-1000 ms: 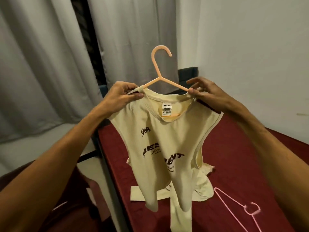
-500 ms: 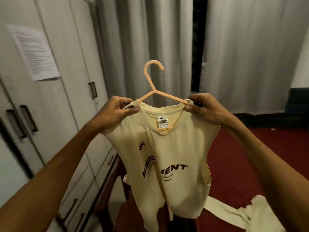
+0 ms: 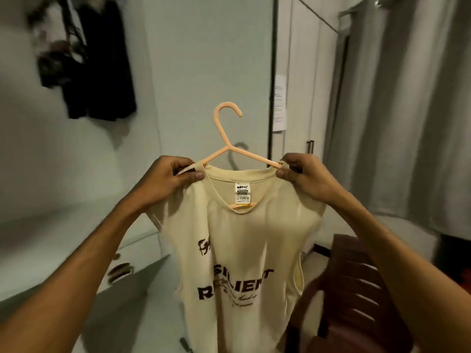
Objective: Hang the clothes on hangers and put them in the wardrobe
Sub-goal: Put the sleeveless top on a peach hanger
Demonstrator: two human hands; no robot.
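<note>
both hands are up in front, holding a shirt on a hanger in mid-air. left hand grips the shirt's left strap, thumb on the front, fingers curled over the top, w/ the hanger's arm end going under the cloth there. right hand pinches the other strap btwn thumb and forefinger, right at the hanger's other arm end; its other fingers are curled in. hanger is peach plastic, hook upright above the neckline, tip pointing right. its lower bar shows thru the neck opening just below the label. shirt is cream, sleeveless, w/ dark print on the chest, creased so the letters don't read whole. it hangs straight down and the hem runs off the bottom of frame. behind it a pale flat panel carries the hanger's shadow. right of the panel is the wardrobe, doors look closed, w/ a paper stuck on and a dark handle lower down. grey curtain at far right. dark red chair low right, just beside the shirt's edge. dark clothes hang upper left, blurred. shirt is in the air in front of the panel, not in the wardrobe.
</note>
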